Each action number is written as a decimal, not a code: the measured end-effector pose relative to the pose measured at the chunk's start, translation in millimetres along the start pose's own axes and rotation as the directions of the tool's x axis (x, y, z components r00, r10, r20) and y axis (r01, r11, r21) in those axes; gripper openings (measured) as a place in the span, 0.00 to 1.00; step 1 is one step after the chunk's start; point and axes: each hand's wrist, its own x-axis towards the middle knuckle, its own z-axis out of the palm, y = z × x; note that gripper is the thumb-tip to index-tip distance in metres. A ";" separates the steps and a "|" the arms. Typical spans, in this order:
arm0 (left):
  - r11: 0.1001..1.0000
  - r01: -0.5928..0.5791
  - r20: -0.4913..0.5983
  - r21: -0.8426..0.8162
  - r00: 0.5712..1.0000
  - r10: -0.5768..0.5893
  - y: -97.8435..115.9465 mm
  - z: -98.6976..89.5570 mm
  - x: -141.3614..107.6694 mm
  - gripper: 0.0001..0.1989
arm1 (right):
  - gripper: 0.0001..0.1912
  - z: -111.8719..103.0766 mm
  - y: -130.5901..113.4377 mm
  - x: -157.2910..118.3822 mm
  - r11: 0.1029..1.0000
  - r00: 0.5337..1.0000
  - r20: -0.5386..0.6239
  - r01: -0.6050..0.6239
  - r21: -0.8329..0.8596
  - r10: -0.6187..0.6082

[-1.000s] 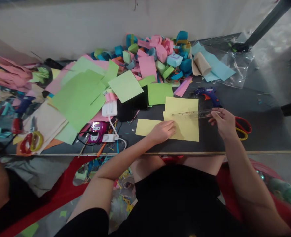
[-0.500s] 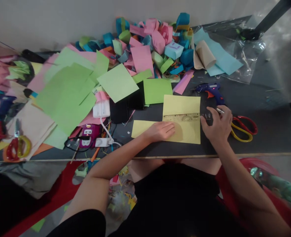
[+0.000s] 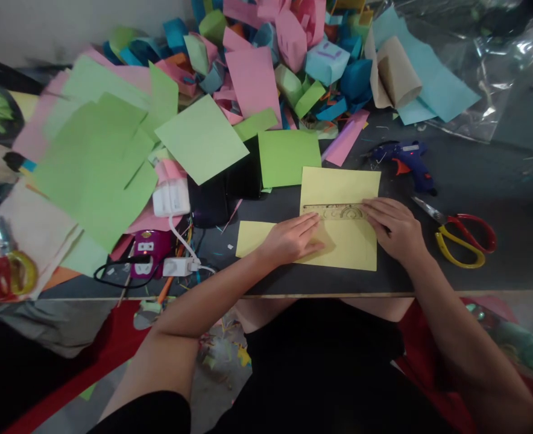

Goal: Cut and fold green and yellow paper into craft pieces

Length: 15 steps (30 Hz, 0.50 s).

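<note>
A clear plastic ruler point(image 3: 332, 211) with protractor markings lies across a pale yellow sheet point(image 3: 343, 253). My left hand point(image 3: 292, 240) rests flat on the paper, its fingertips at the ruler's lower edge near the left end. On the ruler's right end lie the outstretched fingers of my right hand point(image 3: 395, 229), its thumb bent below them. A narrower yellow piece point(image 3: 252, 236) shows to the left, partly under my left forearm. Scissors point(image 3: 463, 238) with red and yellow handles lie right of my right hand, touched by neither hand.
A blue glue gun point(image 3: 413, 164) lies behind the scissors. Green sheets point(image 3: 99, 163) and a heap of folded paper pieces point(image 3: 289, 60) fill the back and left. A purple power socket point(image 3: 148, 253) with cables and another pair of scissors point(image 3: 11, 268) sit at left.
My right hand has moved left from beside the scissors onto the ruler's right end, its fingers now straighter. My left hand stays on the paper. The view has shifted closer.
</note>
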 end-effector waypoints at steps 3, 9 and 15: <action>0.999 0.010 0.007 -0.048 1.000 -0.009 -1.7 0.0 -1.5 0.26 | 0.16 -1.0 -2.1 0.2 1.000 1.000 -0.019 0.008 -0.014 -0.008; 0.999 0.010 -0.031 -0.043 0.999 -0.011 -2.7 -2.3 0.7 0.25 | 0.16 0.2 -0.7 -1.4 0.999 1.000 -0.016 0.014 -0.031 -0.015; 0.998 0.028 -0.025 -0.054 0.999 -0.030 -2.7 -0.4 -1.7 0.25 | 0.16 1.1 -0.7 -3.3 0.999 1.000 -0.024 0.005 -0.049 -0.006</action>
